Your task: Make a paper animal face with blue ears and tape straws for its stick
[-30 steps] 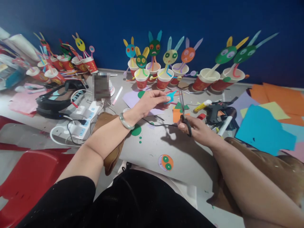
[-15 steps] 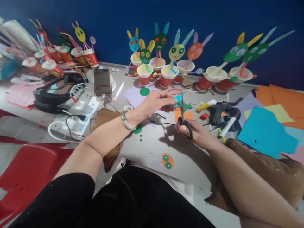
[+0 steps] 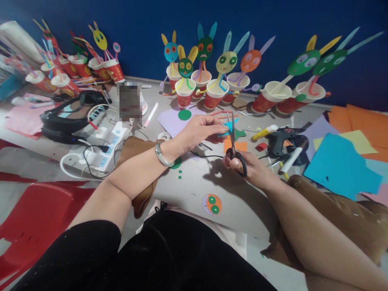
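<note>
Between the thumb and fingers of my left hand (image 3: 203,130) is a small piece of blue paper (image 3: 228,128). My right hand (image 3: 250,167) grips black-handled scissors (image 3: 233,143) through their loops, blades pointing up and slightly parted, right at the paper's edge. Beneath and behind the hands lie an orange paper piece (image 3: 241,146) and a green scrap (image 3: 240,134). Nearer to me on the table rests an orange paper circle (image 3: 217,199) bearing two green rings. Small green dots (image 3: 180,174) and a green disc (image 3: 177,163) lie by my left forearm.
Red paper cups (image 3: 184,97) with paper rabbit figures line the blue wall. On the right are a glue gun (image 3: 281,141), a yellow marker (image 3: 265,131) and blue paper sheets (image 3: 342,165). A power strip (image 3: 113,145) and black headset (image 3: 69,117) occupy the left, above a red chair (image 3: 45,214).
The scissor blades have spread apart a little at the blue paper. Both hands stay in nearly the same place, and the view has shifted slightly.
</note>
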Demonstrator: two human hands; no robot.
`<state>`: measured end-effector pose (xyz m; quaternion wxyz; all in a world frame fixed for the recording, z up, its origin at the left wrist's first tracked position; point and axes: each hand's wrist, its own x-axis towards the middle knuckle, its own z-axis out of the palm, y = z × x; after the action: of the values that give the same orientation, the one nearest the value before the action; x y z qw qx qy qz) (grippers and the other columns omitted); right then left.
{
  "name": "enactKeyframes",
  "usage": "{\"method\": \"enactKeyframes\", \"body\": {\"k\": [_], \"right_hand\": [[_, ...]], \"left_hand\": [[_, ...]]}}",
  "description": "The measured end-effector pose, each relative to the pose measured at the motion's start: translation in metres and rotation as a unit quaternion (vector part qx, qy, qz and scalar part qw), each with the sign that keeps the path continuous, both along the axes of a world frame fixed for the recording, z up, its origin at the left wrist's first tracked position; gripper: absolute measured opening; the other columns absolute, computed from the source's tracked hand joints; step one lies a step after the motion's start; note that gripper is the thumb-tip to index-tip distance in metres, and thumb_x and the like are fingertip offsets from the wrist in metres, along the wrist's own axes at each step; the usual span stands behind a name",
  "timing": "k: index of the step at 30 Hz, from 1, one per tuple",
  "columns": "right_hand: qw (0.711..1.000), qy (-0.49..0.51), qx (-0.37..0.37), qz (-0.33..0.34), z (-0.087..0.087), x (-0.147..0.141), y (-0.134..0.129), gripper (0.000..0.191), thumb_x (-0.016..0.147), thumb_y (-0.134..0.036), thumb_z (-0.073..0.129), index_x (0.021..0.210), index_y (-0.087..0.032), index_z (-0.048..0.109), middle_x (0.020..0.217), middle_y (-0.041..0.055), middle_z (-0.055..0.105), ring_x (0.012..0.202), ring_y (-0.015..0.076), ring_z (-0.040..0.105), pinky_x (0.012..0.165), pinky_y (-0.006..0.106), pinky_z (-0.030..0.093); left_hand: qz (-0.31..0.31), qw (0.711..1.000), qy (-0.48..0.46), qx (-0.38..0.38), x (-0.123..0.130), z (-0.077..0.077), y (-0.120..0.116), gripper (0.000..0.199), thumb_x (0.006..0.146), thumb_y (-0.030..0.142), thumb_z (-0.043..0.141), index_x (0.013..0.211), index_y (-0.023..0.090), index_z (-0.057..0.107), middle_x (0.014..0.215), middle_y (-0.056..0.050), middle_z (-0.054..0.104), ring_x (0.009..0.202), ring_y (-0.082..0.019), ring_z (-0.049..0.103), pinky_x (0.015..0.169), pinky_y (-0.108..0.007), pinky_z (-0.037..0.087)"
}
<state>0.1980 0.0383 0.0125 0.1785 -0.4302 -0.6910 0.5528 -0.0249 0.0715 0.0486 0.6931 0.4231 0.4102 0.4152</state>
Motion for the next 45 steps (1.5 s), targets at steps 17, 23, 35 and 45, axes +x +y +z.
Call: {"method": "enactKeyframes", "body": {"k": [17, 23, 35, 45], "right_hand": [[1.000, -0.012, -0.007, -0.013, 0.003, -0.003, -0.001, 0.085, 0.069, -0.107, 0.058, 0.070, -0.023, 0.045, 0.068, -0.0007, 0.047, 0.065, 0.0139, 0.039, 0.061, 0.031, 0.030], [0.999, -0.007, -0.020, -0.038, 0.003, -0.003, 0.001, 0.083, 0.066, -0.102, 0.068, 0.065, -0.022, 0.046, 0.063, -0.0014, 0.047, 0.062, 0.0134, 0.039, 0.058, 0.030, 0.030], [0.974, 0.074, 0.041, -0.209, 0.004, -0.007, -0.001, 0.054, 0.076, -0.070, 0.085, 0.065, -0.022, 0.063, 0.063, -0.0007, 0.055, 0.064, 0.0147, 0.048, 0.062, 0.031, 0.037], [0.952, 0.153, 0.019, -0.265, 0.006, -0.009, -0.002, 0.048, 0.065, -0.060, 0.097, 0.066, -0.026, 0.062, 0.065, 0.0001, 0.053, 0.065, 0.0167, 0.043, 0.064, 0.035, 0.034]], "left_hand": [[0.014, 0.999, 0.025, -0.015, 0.001, 0.005, -0.003, 0.016, 0.093, 0.014, 0.079, 0.081, 0.013, 0.068, 0.069, 0.004, 0.069, 0.066, -0.006, 0.071, 0.077, -0.022, 0.062], [0.015, 0.999, 0.033, -0.001, -0.002, 0.005, -0.003, 0.019, 0.090, 0.018, 0.082, 0.079, 0.013, 0.068, 0.070, 0.004, 0.069, 0.070, -0.007, 0.072, 0.082, -0.024, 0.062], [0.002, 0.999, 0.029, 0.013, 0.005, -0.003, -0.009, 0.035, 0.079, 0.037, 0.096, 0.080, 0.014, 0.069, 0.071, 0.002, 0.070, 0.071, -0.008, 0.069, 0.076, -0.025, 0.059], [-0.066, 0.996, 0.049, -0.021, 0.020, -0.008, -0.021, 0.043, 0.086, 0.050, 0.090, 0.074, 0.014, 0.070, 0.069, -0.001, 0.074, 0.065, -0.009, 0.069, 0.068, -0.022, 0.056]]}}
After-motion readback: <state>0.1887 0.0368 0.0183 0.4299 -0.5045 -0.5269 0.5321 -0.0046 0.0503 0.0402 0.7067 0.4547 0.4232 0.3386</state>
